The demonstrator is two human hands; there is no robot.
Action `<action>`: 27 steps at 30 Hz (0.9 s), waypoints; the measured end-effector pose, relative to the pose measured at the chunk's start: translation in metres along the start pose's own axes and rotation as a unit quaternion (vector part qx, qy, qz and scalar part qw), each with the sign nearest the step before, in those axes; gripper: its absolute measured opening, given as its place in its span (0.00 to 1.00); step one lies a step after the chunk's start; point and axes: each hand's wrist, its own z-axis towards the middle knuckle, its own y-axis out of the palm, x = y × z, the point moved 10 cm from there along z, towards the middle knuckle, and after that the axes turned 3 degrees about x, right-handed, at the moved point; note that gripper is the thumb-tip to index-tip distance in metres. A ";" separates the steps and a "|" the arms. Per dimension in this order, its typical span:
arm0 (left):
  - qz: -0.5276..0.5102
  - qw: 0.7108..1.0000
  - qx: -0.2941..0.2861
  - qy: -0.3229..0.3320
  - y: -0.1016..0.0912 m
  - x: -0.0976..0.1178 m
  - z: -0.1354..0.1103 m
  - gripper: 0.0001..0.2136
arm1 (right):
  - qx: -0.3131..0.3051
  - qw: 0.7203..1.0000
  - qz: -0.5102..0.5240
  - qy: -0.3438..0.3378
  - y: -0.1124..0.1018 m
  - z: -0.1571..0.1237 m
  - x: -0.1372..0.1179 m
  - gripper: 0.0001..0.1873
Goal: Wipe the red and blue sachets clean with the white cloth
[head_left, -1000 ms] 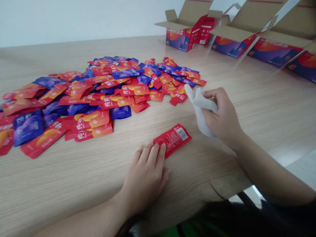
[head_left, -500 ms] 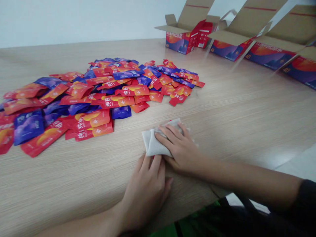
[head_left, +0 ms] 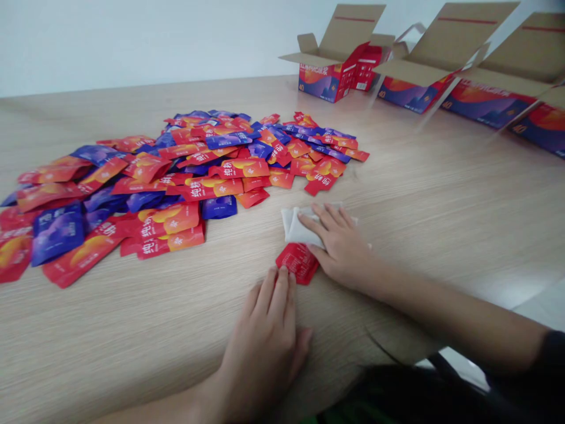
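One white cloth (head_left: 300, 228) under right-hand fingers (head_left: 326, 217) slightly apart, one red sachet (head_left: 296, 263) beside left-hand fingers (head_left: 282, 288) together.

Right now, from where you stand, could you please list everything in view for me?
wooden table: one, pale brown, beneath everything.
heap of sachets: too many to count, red and purple, left of centre.
red sachet: one, red, apart from the heap, partly under the cloth.
white cloth: one, white, folded, on the table.
open cartons: at least four, red, purple and brown, far right.
wall: one, white, behind the table.
left hand: one, flat on the table, beside the red sachet.
right hand: one, resting on the cloth.
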 end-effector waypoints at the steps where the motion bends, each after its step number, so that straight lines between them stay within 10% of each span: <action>1: 0.000 1.000 -0.006 -0.001 0.001 -0.001 0.000 0.27 | -0.006 0.999 0.006 -0.034 0.001 0.000 -0.007 0.29; 4: 0.003 1.000 -0.010 0.002 0.000 -0.001 0.002 0.26 | -0.028 0.995 0.026 -0.096 0.003 -0.002 -0.017 0.28; 8: 0.011 1.000 0.001 0.014 -0.003 0.001 0.002 0.28 | -0.006 1.000 -0.003 -0.002 -0.003 0.001 0.006 0.28; 12: 0.032 0.999 -0.006 -0.004 -0.001 -0.001 0.001 0.26 | -0.040 0.990 0.028 -0.131 0.004 -0.005 -0.024 0.29; 16: 0.039 0.999 0.003 -0.003 -0.002 0.000 0.001 0.27 | -0.015 1.000 0.004 -0.006 0.000 0.000 0.004 0.28; 21: 0.039 0.999 -0.008 -0.006 -0.002 -0.002 0.002 0.27 | -0.034 0.990 0.046 -0.127 0.000 -0.008 -0.021 0.29; 27: 0.067 0.998 -0.001 -0.008 0.001 -0.009 0.003 0.26 | -0.018 0.995 0.083 -0.053 -0.008 -0.001 0.008 0.25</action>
